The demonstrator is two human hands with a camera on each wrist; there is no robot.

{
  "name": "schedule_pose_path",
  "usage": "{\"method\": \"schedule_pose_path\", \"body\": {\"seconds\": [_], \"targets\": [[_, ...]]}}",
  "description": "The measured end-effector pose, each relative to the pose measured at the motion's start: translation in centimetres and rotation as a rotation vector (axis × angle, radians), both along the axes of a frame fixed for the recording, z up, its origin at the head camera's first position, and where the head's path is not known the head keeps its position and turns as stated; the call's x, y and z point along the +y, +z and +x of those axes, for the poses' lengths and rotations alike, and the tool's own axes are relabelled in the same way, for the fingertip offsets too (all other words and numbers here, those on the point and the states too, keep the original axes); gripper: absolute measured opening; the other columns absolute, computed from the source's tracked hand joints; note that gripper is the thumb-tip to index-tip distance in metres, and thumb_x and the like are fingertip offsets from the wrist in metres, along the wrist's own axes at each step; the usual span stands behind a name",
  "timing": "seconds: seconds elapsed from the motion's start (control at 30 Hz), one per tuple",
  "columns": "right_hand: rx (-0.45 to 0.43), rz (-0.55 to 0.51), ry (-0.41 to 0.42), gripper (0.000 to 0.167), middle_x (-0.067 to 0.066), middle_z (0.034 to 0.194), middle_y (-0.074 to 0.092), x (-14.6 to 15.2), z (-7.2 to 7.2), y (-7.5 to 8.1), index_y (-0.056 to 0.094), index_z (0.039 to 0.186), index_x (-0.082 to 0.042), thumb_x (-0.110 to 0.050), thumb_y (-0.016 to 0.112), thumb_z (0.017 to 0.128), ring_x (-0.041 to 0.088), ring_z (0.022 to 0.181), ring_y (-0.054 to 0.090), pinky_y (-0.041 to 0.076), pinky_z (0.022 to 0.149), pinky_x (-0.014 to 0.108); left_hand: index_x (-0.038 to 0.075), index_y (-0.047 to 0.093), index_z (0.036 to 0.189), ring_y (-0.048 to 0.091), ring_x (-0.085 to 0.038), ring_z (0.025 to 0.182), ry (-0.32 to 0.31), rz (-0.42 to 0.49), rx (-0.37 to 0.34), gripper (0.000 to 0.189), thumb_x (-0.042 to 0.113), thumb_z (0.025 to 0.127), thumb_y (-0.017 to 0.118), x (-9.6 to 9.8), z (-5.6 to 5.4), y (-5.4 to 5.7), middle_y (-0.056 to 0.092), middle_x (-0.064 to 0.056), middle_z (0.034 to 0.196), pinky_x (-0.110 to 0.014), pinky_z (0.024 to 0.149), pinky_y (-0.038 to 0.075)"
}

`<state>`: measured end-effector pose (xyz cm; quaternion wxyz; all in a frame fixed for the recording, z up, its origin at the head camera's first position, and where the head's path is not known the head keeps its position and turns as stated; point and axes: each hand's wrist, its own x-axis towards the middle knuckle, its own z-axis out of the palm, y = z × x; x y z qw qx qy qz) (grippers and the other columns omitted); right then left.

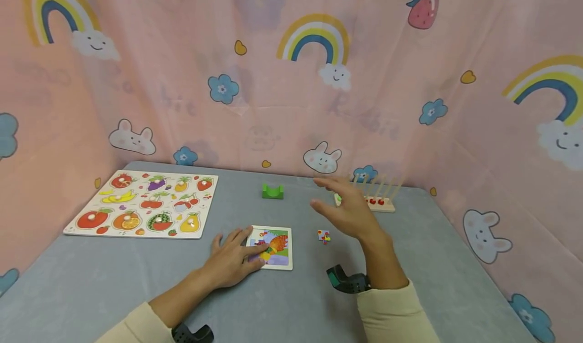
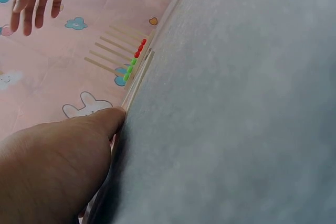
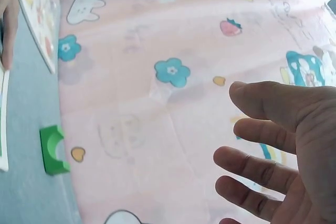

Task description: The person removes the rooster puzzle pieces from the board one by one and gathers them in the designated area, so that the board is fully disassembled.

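A small square picture puzzle [image 1: 273, 247] with a white frame lies on the grey table [image 1: 136, 292]. My left hand [image 1: 234, 259] lies flat on its left part, fingers straight, pressing it down. My right hand [image 1: 346, 209] hovers above the table to the right, open, fingers spread and holding nothing; its fingers [image 3: 262, 140] show against the pink curtain in the right wrist view. A small loose puzzle piece [image 1: 324, 237] lies on the table between the puzzle and the right hand. In the left wrist view my left hand [image 2: 58, 166] rests at the puzzle's edge.
A large fruit peg puzzle board [image 1: 143, 204] lies at the far left. A green arch block [image 1: 273, 191] stands near the back. A wooden rack with sticks and red and green beads [image 1: 375, 196] sits at the back right. Pink patterned curtains enclose the table.
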<state>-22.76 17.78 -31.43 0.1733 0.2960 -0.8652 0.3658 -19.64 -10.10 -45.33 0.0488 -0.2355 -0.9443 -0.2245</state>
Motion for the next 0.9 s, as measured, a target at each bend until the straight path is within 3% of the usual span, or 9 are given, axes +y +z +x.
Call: {"method": "schedule_pose_path", "body": {"seconds": [0.33, 0.67, 0.9], "targets": [[-0.013, -0.066, 0.044, 0.044, 0.011, 0.123, 0.061, -3.2, -1.0, -1.5, 0.062, 0.128, -0.003, -0.015, 0.073, 0.086, 0.027, 0.115, 0.052, 0.041, 0.092, 0.053, 0.033, 0.064, 0.129, 0.029, -0.039, 0.135, 0.013, -0.010, 0.001, 0.039, 0.046, 0.092, 0.062, 0.0, 0.0, 0.0, 0.035, -0.014, 0.150, -0.070, 0.098, 0.009], [-0.065, -0.097, -0.029, 0.038, 0.011, 0.114, 0.064, -5.4, -2.1, -5.4, 0.067, 0.119, -0.003, -0.014, 0.073, 0.084, 0.029, 0.109, 0.053, 0.042, 0.089, 0.052, 0.033, 0.065, 0.128, 0.029, -0.039, 0.135, 0.018, -0.020, 0.000, 0.039, 0.046, 0.091, 0.062, 0.2, -0.1, -0.1, 0.036, -0.013, 0.150, -0.071, 0.098, 0.009], [-0.104, -0.057, 0.000, 0.036, 0.014, 0.112, 0.063, -6.3, -2.6, -7.6, 0.067, 0.118, -0.002, -0.015, 0.073, 0.084, 0.033, 0.107, 0.053, 0.041, 0.090, 0.052, 0.034, 0.065, 0.129, 0.030, -0.040, 0.135, 0.013, -0.014, 0.009, 0.039, 0.046, 0.092, 0.062, 0.2, -0.1, -0.2, 0.036, -0.014, 0.150, -0.071, 0.097, 0.010]]}}
